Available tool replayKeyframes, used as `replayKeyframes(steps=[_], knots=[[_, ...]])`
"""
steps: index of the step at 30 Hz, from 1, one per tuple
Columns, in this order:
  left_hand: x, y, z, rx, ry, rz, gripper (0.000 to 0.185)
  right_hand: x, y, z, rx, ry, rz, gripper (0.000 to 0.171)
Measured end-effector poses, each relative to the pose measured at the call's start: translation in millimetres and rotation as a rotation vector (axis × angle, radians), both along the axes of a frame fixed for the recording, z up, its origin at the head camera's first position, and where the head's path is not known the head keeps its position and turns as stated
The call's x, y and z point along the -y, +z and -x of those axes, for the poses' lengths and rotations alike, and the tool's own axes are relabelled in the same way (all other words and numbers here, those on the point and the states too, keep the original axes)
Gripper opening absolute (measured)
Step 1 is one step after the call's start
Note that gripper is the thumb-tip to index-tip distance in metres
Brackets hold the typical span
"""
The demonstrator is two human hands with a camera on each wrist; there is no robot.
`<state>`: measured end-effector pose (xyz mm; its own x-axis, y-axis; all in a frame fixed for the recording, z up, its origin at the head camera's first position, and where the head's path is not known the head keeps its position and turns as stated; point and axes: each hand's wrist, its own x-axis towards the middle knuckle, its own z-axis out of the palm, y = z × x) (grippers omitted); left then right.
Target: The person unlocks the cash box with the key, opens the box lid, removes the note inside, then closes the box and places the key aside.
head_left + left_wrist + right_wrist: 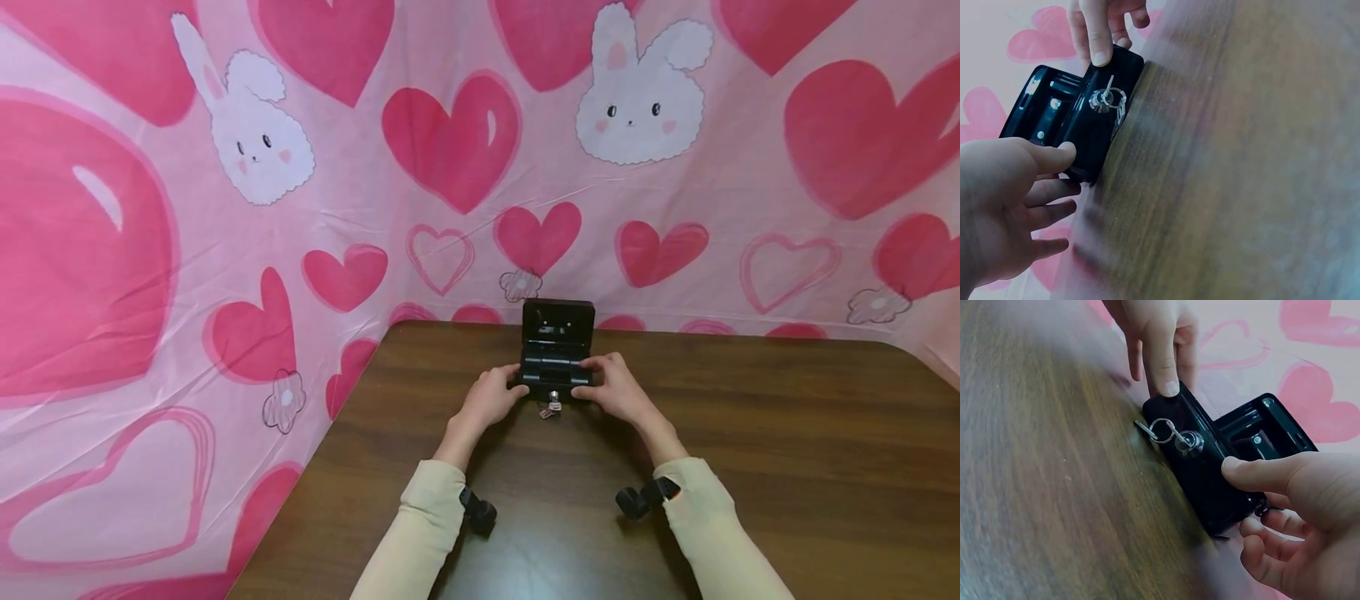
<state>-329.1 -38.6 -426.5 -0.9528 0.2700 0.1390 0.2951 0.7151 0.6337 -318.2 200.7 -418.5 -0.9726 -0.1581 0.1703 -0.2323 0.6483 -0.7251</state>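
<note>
On the dark tabletop [750,433], my left hand [491,398] and right hand [617,390] grip opposite ends of the open black lockbox [557,354], its long axis crosswise, key [553,398] facing me, raised lid toward the heart-print cloth [450,150].

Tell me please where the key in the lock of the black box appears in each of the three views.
Head view: the key is small, at the box's front face, between the two hands, just above the table.
Left wrist view: the key is upper left of centre, in the lock, below the right hand's thumb.
Right wrist view: the key is at centre, its ring to its left.
Shared landmark: the open black box.
</note>
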Motion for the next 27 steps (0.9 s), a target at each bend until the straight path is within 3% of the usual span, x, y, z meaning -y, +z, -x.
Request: replayKeyframes(steps=[12, 27], knots=[[-2.3, 7.4, -3.3, 0.025, -0.013, -0.016, 0.053, -6.1, 3.8, 1.0, 0.101, -0.018, 0.053, 0.056], [-3.0, 2.7, -4.2, 0.028, -0.012, -0.016, 0.052, -0.6, 1.9, -1.7, 0.112, -0.008, 0.071, 0.062]])
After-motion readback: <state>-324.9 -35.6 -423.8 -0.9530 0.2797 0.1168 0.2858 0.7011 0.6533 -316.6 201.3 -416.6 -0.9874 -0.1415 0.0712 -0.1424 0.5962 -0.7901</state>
